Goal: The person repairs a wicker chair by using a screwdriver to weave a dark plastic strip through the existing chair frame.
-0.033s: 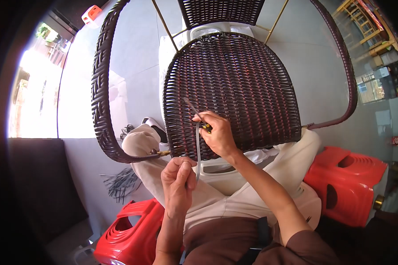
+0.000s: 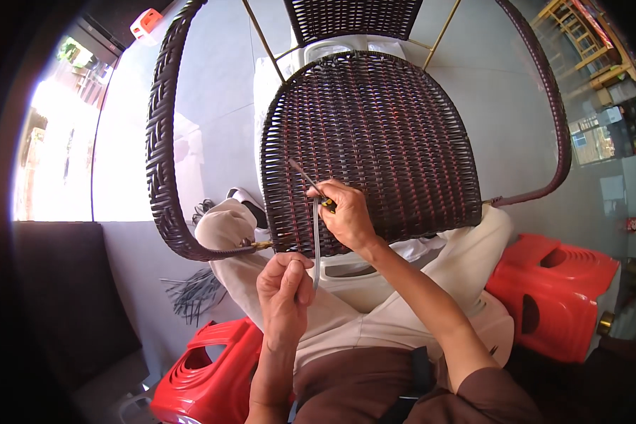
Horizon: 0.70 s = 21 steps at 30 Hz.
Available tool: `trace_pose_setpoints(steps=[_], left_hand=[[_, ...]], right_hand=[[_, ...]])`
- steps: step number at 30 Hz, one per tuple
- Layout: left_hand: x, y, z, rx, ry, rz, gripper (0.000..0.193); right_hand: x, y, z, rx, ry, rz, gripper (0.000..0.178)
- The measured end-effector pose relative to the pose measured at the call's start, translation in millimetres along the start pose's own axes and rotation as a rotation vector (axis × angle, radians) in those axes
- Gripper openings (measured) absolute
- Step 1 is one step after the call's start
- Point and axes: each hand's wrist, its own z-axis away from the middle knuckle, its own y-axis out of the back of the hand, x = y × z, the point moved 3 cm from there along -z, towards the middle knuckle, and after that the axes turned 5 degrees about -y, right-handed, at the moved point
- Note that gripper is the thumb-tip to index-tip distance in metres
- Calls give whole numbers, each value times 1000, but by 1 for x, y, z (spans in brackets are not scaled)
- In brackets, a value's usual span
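My right hand (image 2: 346, 220) is closed round the black-and-yellow handle of a screwdriver (image 2: 305, 174). Its metal shaft points up and to the left over the woven seat (image 2: 367, 134) of a dark brown wicker chair. From near the right fingers a thin grey plastic strip (image 2: 317, 244) bends down to my left hand (image 2: 285, 283). The left fingers are curled with thumb pressed on them, just off the seat's front edge, around the strip's lower end as far as I can see. The strip's ends are hidden.
Wicker armrests (image 2: 166, 141) curve up on both sides of the seat, with the backrest (image 2: 353, 20) beyond. Red plastic stools (image 2: 555, 283) stand to my right and left. Loose dark strips (image 2: 198, 293) lie on the floor at left. My legs flank the seat front.
The screwdriver's tip has swung slightly to the left over the seat. Both hands stay almost where they were, with the strip between them.
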Motion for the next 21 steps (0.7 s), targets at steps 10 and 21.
trace_pose_setpoints(steps=[10, 21], left_hand=[[13, 5, -36, 88, -91, 51, 16], [-40, 11, -92, 76, 48, -151, 17]], right_hand=[[-3, -6, 53, 131, 89, 83, 12], [4, -13, 111, 34, -30, -27, 20]])
